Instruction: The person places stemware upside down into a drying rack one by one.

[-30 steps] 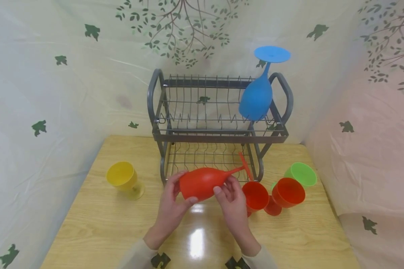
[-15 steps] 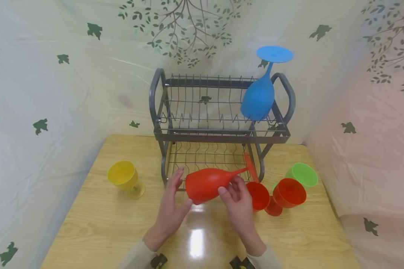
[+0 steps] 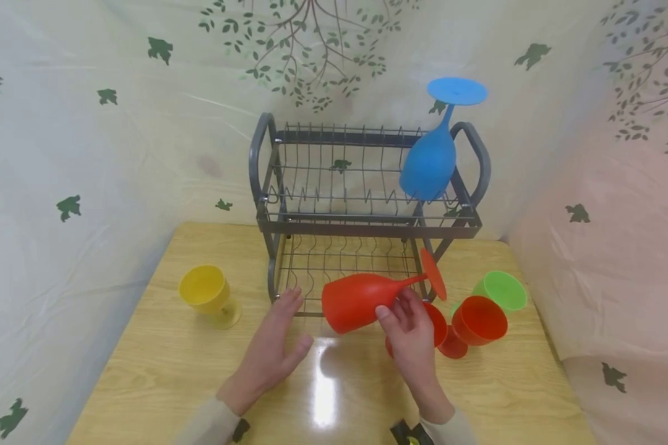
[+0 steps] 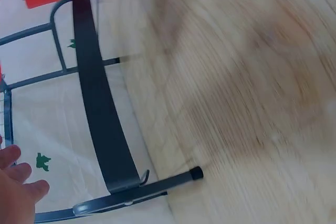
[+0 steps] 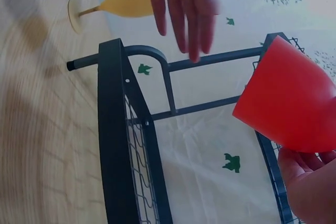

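A red plastic wine glass (image 3: 359,301) lies sideways in the air before the lower shelf, its mouth to the left and its foot to the right. My right hand (image 3: 411,337) holds it from below near where bowl and stem meet. In the right wrist view the red bowl (image 5: 291,98) rests above the curled thumb and fingers. Left of the glass, my left hand (image 3: 268,349) is apart from it, fingers straight and nothing held. On the upper shelf of the dark dish rack (image 3: 367,230), a blue wine glass (image 3: 430,162) stands upside down at the right.
A yellow goblet (image 3: 205,292) stands upright at the table's left. On the right stand a red goblet (image 3: 480,321), a green one (image 3: 503,289) behind it, and another red goblet (image 3: 437,324) partly hidden by my right hand. A patterned cloth (image 3: 117,154) hangs behind.
My left hand has let go of the red wine glass and drawn back to the left. My right hand has carried the glass a little to the right.
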{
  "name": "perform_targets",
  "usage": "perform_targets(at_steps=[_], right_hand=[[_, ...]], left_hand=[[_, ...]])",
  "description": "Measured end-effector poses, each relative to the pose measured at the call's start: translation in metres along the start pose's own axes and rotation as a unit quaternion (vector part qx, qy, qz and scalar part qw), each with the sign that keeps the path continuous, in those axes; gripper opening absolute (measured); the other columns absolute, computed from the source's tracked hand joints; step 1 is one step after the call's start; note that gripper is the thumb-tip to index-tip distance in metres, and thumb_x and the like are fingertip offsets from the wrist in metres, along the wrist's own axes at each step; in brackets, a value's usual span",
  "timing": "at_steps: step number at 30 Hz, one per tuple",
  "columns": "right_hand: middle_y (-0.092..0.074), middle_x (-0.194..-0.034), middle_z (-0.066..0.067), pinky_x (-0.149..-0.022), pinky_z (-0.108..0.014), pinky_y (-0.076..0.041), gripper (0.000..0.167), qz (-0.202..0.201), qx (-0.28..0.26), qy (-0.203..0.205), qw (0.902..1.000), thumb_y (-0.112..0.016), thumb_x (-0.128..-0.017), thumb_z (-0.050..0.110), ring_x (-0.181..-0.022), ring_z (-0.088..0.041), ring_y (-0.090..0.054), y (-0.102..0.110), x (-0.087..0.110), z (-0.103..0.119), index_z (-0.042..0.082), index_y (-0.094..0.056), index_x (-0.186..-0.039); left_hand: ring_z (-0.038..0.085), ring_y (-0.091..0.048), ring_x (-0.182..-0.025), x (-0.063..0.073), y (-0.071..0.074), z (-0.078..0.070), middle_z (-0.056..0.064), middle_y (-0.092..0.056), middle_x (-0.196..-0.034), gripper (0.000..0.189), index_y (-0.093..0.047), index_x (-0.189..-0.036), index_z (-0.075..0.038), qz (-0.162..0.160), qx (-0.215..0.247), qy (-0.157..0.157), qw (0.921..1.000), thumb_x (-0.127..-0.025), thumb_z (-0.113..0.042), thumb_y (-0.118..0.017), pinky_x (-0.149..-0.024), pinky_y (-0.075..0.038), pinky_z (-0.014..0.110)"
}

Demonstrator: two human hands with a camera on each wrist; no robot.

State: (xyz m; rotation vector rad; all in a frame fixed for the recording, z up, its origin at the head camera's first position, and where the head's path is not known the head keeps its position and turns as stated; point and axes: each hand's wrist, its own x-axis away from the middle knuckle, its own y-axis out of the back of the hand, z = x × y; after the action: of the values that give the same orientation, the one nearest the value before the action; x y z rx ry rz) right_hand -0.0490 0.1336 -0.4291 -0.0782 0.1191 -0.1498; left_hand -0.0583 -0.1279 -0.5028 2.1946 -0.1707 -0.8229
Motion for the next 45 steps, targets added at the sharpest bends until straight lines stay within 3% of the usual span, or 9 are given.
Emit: perform_targets(at_steps=[3, 6, 11, 15, 25, 30, 45], right_hand=[[-0.063, -0.132, -0.006, -0.097, -0.029, -0.056, 0.049, -0.003, 0.004, 0.003, 1.0000, -0.067, -0.096, -0.003, -0.123, -0.016, -0.064, 0.001, -0.001, 0.002, 0.000, -0.050, -0.142], [-0.064, -0.131, -0.006, -0.097, -0.029, -0.056, 0.049, -0.004, 0.003, 0.021, 0.9998, -0.066, -0.096, -0.005, -0.122, -0.017, -0.065, 0.002, -0.002, 0.004, -0.002, -0.051, -0.142], [-0.065, -0.133, -0.007, -0.097, -0.030, -0.056, 0.049, 0.000, 0.006, 0.056, 0.9984, -0.066, -0.095, -0.007, -0.123, -0.020, -0.065, 0.004, -0.005, 0.009, -0.001, -0.052, -0.142], [-0.065, -0.134, -0.007, -0.098, -0.028, -0.055, 0.048, -0.002, 0.030, 0.061, 0.9977, -0.068, -0.095, -0.003, -0.124, -0.021, -0.064, 0.006, -0.007, 0.018, 0.001, -0.053, -0.140], [-0.066, -0.131, -0.008, -0.096, -0.028, -0.057, 0.046, 0.002, 0.050, 0.100, 0.9938, -0.069, -0.094, -0.002, -0.120, -0.027, -0.064, 0.004, -0.015, 0.042, 0.002, -0.055, -0.137], [-0.067, -0.132, -0.006, -0.095, -0.026, -0.057, 0.046, -0.011, 0.068, 0.113, 0.9912, -0.071, -0.095, 0.002, -0.121, -0.028, -0.063, 0.004, -0.021, 0.061, 0.006, -0.056, -0.138], [-0.067, -0.133, -0.012, -0.097, -0.029, -0.057, 0.050, -0.002, 0.075, 0.224, 0.9716, -0.070, -0.094, 0.005, -0.122, -0.030, -0.063, 0.005, -0.045, 0.119, 0.007, -0.058, -0.143]], left_hand=[[0.041, -0.033, -0.150, 0.001, -0.003, 0.003, 0.021, -0.036, -0.163, 0.072, -0.045, -0.150, 0.005, 0.015, -0.065, -0.026, 0.9974, -0.105, -0.051, -0.048, -0.119, -0.031, 0.061], [0.043, -0.031, -0.150, 0.001, -0.004, 0.003, 0.022, -0.034, -0.163, 0.076, -0.045, -0.150, 0.006, 0.040, -0.110, -0.035, 0.9926, -0.104, -0.055, -0.047, -0.117, -0.032, 0.065], [0.043, -0.027, -0.153, 0.002, -0.005, 0.002, 0.023, -0.027, -0.166, 0.078, -0.041, -0.155, 0.002, 0.096, -0.143, -0.009, 0.9851, -0.099, -0.050, -0.057, -0.120, -0.029, 0.063], [0.044, -0.029, -0.152, 0.004, -0.007, 0.004, 0.023, -0.025, -0.167, 0.080, -0.040, -0.156, 0.001, 0.126, -0.162, 0.010, 0.9787, -0.099, -0.051, -0.060, -0.121, -0.028, 0.061], [0.047, -0.030, -0.150, 0.011, -0.015, 0.013, 0.027, -0.027, -0.165, 0.083, -0.042, -0.153, 0.006, 0.155, -0.184, 0.030, 0.9701, -0.098, -0.053, -0.062, -0.122, -0.027, 0.059], [0.046, -0.029, -0.151, 0.014, -0.018, 0.017, 0.027, -0.027, -0.165, 0.084, -0.043, -0.153, 0.006, 0.157, -0.183, 0.035, 0.9698, -0.097, -0.052, -0.066, -0.123, -0.026, 0.058], [0.047, -0.031, -0.149, 0.013, -0.018, 0.018, 0.029, -0.029, -0.163, 0.084, -0.041, -0.154, 0.005, 0.160, -0.187, 0.034, 0.9686, -0.097, -0.050, -0.066, -0.121, -0.029, 0.058]])
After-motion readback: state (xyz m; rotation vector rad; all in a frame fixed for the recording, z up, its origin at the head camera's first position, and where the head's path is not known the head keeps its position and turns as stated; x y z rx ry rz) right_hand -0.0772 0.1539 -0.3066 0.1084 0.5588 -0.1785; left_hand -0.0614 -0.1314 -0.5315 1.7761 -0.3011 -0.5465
